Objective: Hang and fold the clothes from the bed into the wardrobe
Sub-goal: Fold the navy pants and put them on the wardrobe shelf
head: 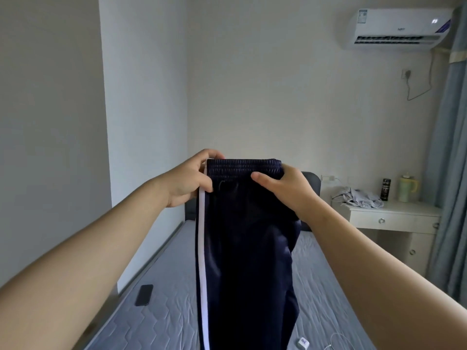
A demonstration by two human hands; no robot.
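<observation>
Phone (144,295): lies dark on the left side of the bed (156,286), close to the wall-side edge.
Left hand (188,181): curled round the left end of the waistband (243,165), thumb on the white side stripe.
Trousers (247,248): navy, held up over the middle of the bed, legs hanging straight down together.
Right hand (283,188): pinches the right end of the waistband, thumb in front, fingers behind.
Charger (303,344): white plug and cable on the near right of the mattress, just beside the hanging legs.
Tabletop (394,210): far right; a crumpled grey garment (358,197) lies on it beside a can (385,189) and a jug (406,189).
Progress: I'd say mid-fold on this pair; no wardrobe in sight, so putting away is still ahead.
Room: the mattress is mostly bare for laying the trousers flat; the wall crowds the left, and the curtain (449,173) hangs behind the tabletop on the right.
</observation>
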